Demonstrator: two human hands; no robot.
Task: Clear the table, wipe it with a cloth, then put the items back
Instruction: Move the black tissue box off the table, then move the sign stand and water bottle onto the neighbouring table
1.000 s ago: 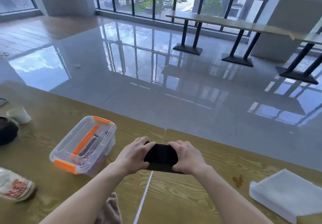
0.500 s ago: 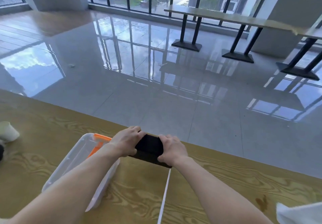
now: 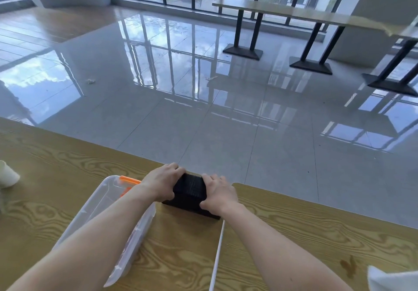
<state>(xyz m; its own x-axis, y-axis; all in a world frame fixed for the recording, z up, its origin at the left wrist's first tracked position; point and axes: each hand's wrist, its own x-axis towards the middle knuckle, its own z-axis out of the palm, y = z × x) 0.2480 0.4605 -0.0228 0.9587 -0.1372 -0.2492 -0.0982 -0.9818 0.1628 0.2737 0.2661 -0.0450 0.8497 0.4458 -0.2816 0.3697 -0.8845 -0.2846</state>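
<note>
Both hands were on it: left hand (image 3: 161, 185) & right hand (image 3: 218, 194) curled round the ends of the black box (image 3: 190, 191), which sat on the worktop (image 3: 294, 234) nr its far edge, lower centre of frame. Clear orange-latched container (image 3: 106, 202) just left.

No text, label, brand, number or sign is being shown legibly anywhere in view. Nothing readable is being displayed on the black box (image 3: 190, 189), the clear plastic container (image 3: 101, 200) or the paper cup (image 3: 6, 175).
</note>
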